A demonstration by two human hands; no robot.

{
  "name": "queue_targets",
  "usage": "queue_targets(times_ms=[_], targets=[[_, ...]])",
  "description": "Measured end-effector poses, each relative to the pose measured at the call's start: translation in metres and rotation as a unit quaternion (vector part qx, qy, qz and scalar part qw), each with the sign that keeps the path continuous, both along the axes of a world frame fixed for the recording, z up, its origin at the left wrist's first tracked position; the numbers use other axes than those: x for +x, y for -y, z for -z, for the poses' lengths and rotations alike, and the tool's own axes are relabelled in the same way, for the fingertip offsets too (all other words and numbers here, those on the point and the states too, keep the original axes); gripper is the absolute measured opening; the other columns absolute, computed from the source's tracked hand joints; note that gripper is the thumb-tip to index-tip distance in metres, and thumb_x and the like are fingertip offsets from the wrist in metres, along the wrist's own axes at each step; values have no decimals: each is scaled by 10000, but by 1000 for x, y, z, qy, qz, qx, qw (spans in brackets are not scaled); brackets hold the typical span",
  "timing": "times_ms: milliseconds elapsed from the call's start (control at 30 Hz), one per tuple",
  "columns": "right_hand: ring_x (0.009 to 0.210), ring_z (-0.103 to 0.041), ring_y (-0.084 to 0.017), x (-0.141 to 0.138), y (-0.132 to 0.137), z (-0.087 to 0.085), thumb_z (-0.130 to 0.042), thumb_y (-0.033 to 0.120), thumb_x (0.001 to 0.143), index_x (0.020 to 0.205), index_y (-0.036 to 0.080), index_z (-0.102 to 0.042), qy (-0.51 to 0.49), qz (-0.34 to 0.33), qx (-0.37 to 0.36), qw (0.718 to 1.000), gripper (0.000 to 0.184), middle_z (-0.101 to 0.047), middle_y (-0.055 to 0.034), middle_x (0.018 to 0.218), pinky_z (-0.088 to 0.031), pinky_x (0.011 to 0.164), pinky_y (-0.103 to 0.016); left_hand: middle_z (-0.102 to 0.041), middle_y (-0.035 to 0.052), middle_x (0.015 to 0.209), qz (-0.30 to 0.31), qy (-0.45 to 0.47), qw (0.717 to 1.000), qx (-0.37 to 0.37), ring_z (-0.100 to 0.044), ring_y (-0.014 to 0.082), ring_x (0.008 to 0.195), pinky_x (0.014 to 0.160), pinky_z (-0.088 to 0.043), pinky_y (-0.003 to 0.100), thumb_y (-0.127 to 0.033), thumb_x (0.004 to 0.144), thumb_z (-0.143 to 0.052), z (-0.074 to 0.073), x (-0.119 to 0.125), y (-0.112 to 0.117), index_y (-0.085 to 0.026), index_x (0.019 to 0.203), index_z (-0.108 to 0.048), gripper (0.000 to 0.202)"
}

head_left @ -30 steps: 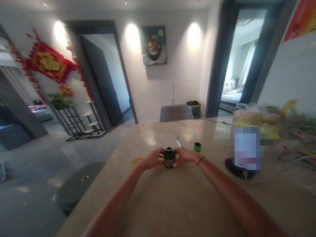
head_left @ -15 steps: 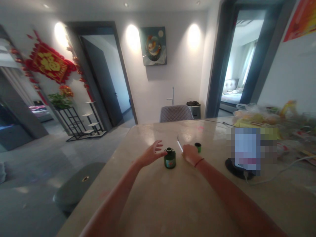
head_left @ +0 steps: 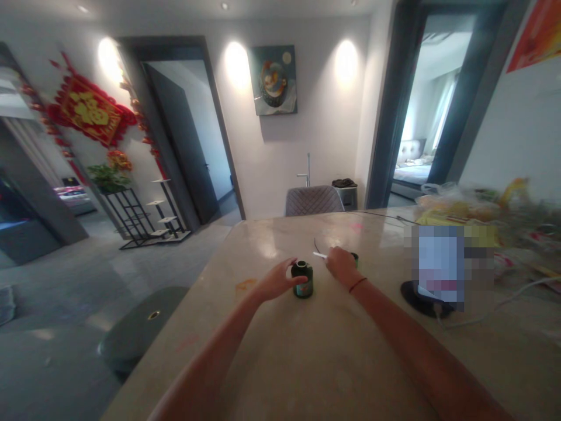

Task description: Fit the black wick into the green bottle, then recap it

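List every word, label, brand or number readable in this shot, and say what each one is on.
No text can be read for certain.
Label on the green bottle: too small and blurred to read.
Gold character on the red wall hanging: too blurred to read.
Pixelated panel: blocked out, unreadable.
Yellow packaging: too blurred to read.

We counted one left hand (head_left: 278, 280) and one right hand (head_left: 342, 264) at lower centre, one dark green jar (head_left: 302, 280), one green cap (head_left: 355, 259), one white stick (head_left: 319, 255), and one grey chair (head_left: 314, 201) beyond.
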State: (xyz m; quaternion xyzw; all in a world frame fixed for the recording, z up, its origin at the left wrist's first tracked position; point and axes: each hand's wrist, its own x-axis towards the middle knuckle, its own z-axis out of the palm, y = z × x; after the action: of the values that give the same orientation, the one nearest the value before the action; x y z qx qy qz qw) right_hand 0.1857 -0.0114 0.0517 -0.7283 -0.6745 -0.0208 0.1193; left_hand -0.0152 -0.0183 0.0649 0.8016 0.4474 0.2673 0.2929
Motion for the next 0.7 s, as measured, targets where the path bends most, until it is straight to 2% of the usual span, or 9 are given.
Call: queue_targets(times_ms=[100,167,233,300,367,400,467,533,700], targets=[[808,-625,-220,6,2,-21,-436,180,799,850,121,-627,-76,9,92,993,207,-663,-139,856,-441,673,-283,-520,116,1261,9,-5,1000,8,-465,275,1165,1006,-307,395,-491,607,-673,0,0,0,-187,1160,-529,647],[764,-624,-202,8,5,-36,-463,211,788,785,147,-618,-156,-26,152,976,168,-669,-102,795,-446,672,-277,-539,114,1239,20,-7,1000,16,-477,274,1150,1000,-313,391,-493,610,-670,1,0,0,-187,1144,-542,629],[727,-622,-179,8,11,-50,-487,260,787,766,161,-604,-248,-82,222,940,154,-669,-75,770,-459,671,-268,-546,114,1229,25,-12,999,25,-482,271,1144,999,-315,388,-490,619,-664,2,0,0,-184,1142,-544,618],[710,-622,-168,5,20,-60,-497,308,794,783,168,-590,-327,-143,282,890,169,-667,-67,768,-476,668,-271,-547,117,1227,23,-19,999,35,-484,271,1141,996,-319,386,-478,625,-664,4,0,-1,-177,1146,-542,614],[714,-624,-170,-1,28,-66,-492,330,805,802,173,-579,-375,-197,315,849,179,-665,-68,775,-488,667,-282,-547,121,1226,22,-28,999,41,-488,272,1136,993,-323,386,-462,626,-670,5,-1,-2,-170,1149,-540,614],[717,-625,-172,-5,32,-68,-491,328,809,807,177,-576,-385,-220,318,838,174,-665,-68,778,-492,667,-287,-549,120,1223,24,-32,998,43,-491,271,1132,990,-327,386,-457,628,-670,5,-1,-3,-168,1151,-539,612],[716,-624,-172,-13,37,-68,-495,316,810,803,187,-578,-389,-249,313,830,153,-665,-64,778,-494,671,-293,-557,119,1212,31,-37,998,46,-500,268,1118,982,-336,383,-451,635,-666,5,-1,-4,-165,1149,-539,603],[713,-622,-170,-20,38,-64,-502,303,807,795,192,-585,-382,-265,300,833,138,-665,-60,776,-492,679,-293,-568,119,1194,34,-42,997,46,-509,267,1103,972,-348,380,-452,640,-661,6,-1,-5,-159,1141,-544,592],[699,-622,-152,-28,30,-48,-515,251,791,791,179,-604,-358,-270,239,861,114,-669,-53,774,-482,673,-266,-579,108,1178,33,-58,997,47,-521,262,1085,958,-363,373,-452,642,-658,5,-1,-5,-162,1139,-544,587]])
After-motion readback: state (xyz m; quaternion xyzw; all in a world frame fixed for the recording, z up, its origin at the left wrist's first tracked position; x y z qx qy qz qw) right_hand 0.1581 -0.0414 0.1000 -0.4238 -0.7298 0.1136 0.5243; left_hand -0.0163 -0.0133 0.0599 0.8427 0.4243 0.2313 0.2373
